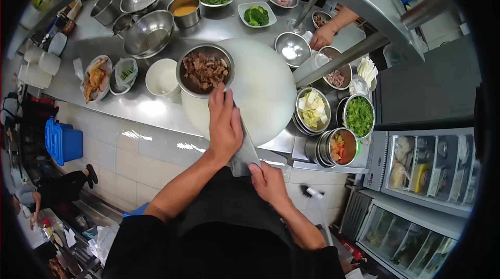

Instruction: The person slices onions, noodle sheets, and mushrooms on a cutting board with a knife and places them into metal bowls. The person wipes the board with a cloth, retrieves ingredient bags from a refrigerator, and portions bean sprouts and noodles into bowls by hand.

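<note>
- Head view, hands: my left hand (pixel 224 125) reaches forward, its fingers straight and close together, the tips at the near rim of a metal bowl (pixel 188 86). My right hand (pixel 268 181), nearer, grips a knife (pixel 248 149), thumb pressed on top; its other fingers are largely hidden.
- Position: the bowl, holding browned meat (pixel 205 68), sits at the far left of the round white board (pixel 263 97); the blade slants over the board's near edge, beside my left hand.
- Done: the meat is in pieces and gathered in its bowl. Right of the board, cabbage (pixel 313 110), chopped greens (pixel 359 115) and orange pieces (pixel 341 149) are likewise cut and portioned; broccoli (pixel 256 16) waits on the far side.
- Left: the knife remains to be put down; whether the meat needs further cutting, I cannot tell.
</note>
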The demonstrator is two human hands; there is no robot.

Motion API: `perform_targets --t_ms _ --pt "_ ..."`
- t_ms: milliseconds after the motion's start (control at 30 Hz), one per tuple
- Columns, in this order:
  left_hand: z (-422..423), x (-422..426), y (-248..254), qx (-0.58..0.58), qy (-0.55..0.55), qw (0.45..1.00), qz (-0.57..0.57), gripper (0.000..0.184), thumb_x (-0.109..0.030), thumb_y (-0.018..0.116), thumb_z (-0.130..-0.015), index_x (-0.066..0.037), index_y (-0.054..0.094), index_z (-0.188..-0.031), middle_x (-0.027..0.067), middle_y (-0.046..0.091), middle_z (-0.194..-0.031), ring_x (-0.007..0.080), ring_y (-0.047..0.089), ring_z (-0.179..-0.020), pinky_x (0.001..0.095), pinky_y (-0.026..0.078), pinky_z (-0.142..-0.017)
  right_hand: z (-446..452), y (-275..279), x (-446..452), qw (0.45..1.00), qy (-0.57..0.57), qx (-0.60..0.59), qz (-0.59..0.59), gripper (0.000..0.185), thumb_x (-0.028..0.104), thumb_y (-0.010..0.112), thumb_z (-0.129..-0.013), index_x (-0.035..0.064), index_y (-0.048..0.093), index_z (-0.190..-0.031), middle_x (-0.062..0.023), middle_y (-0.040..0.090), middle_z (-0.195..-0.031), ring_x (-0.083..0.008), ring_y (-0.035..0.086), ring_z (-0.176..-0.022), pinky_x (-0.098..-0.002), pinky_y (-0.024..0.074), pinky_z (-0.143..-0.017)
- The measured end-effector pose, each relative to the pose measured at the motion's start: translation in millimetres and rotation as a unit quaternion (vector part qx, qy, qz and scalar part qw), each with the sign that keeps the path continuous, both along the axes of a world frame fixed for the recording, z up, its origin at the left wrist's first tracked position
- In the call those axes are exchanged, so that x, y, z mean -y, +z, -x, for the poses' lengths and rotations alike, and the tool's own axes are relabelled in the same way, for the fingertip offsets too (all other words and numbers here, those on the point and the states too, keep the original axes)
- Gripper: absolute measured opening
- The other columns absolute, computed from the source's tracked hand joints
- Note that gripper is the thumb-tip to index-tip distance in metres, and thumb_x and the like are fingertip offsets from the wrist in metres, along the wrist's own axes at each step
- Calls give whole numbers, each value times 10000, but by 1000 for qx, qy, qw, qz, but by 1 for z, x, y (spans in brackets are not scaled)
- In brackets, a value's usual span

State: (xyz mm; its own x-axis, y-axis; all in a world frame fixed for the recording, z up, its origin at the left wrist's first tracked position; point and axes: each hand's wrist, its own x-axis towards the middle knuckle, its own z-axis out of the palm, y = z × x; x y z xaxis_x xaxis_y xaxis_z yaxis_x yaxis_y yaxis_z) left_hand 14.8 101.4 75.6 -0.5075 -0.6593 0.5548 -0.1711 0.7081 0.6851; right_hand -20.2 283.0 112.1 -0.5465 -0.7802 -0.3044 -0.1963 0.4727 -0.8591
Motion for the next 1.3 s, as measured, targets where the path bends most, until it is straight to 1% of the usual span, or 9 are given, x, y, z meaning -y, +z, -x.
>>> perform_targets --t_ms 100,300,433,533,567,700,967,1200,1300 --pt "18 69 32 -47 82 990 -101 268 -167 505 -943 34 636 -1062 200 659 -1014 365 619 -916 393 467 -862 7 25 -2 997 -4 -72 23 336 241 581 -933 3 527 -704 -161 551 -543 -363 571 -506 -417 425 -489" --pt "24 186 -21 1 -50 991 -121 331 -267 491 -981 -12 682 -892 74 653 -661 153 606 -640 322 478 -612 29 13 -20 988 -112 -104 22 362 255 533 -955 -9 525 -708 -159 570 -548 -365 585 -521 -430 438 -510" --pt "20 209 4 64 -13 977 -205 241 -184 469 -984 -35 630 -1083 65 670 -719 165 643 -724 291 494 -664 36 -2 -30 985 -135 -104 8 312 225 524 -946 -6 549 -739 -168 590 -579 -354 604 -557 -437 455 -546" --pt "27 195 2 140 -128 978 -87 209 -117 499 -952 -46 627 -1100 107 679 -849 229 663 -721 324 511 -685 38 -11 -22 975 -144 -164 41 176 155 551 -896 -12 603 -888 -193 607 -664 -352 620 -634 -443 472 -594" --pt "30 192 2 102 -152 972 147 231 -41 515 -913 -53 627 -1114 147 657 -983 270 670 -776 347 518 -732 38 -13 -15 968 -147 -195 55 176 130 562 -876 -15 623 -956 -202 612 -700 -353 625 -665 -446 478 -613" --pt "39 163 35 60 -60 991 -106 256 -14 533 -883 -57 642 -1111 161 657 -1020 237 667 -868 330 511 -786 50 -44 36 940 -93 -325 44 536 4 558 -763 -1 501 -1296 -258 546 -939 -395 585 -797 -446 490 -709" --pt "34 171 14 58 -35 995 -70 204 -124 623 -880 1 658 -1037 78 687 -889 125 623 -805 280 500 -743 60 -31 34 946 -14 -319 46 438 132 697 -766 -3 607 -1173 -273 566 -1105 -430 587 -964 -450 492 -802" --pt "68 31 61 170 -248 934 -193 179 -128 667 -863 -38 679 -1018 14 652 -768 69 569 -681 230 480 -654 301 5 -134 797 -397 -450 -61 290 159 700 -748 -4 645 -981 -217 667 -892 -379 643 -851 -439 503 -739" --pt "117 -19 63 212 -312 900 -219 197 -139 663 -856 -20 676 -1012 51 664 -764 89 589 -673 241 488 -644 365 -40 -174 886 -371 -249 -126 303 214 745 -726 -24 575 -805 -193 631 -677 -312 650 -586 -400 522 -551"
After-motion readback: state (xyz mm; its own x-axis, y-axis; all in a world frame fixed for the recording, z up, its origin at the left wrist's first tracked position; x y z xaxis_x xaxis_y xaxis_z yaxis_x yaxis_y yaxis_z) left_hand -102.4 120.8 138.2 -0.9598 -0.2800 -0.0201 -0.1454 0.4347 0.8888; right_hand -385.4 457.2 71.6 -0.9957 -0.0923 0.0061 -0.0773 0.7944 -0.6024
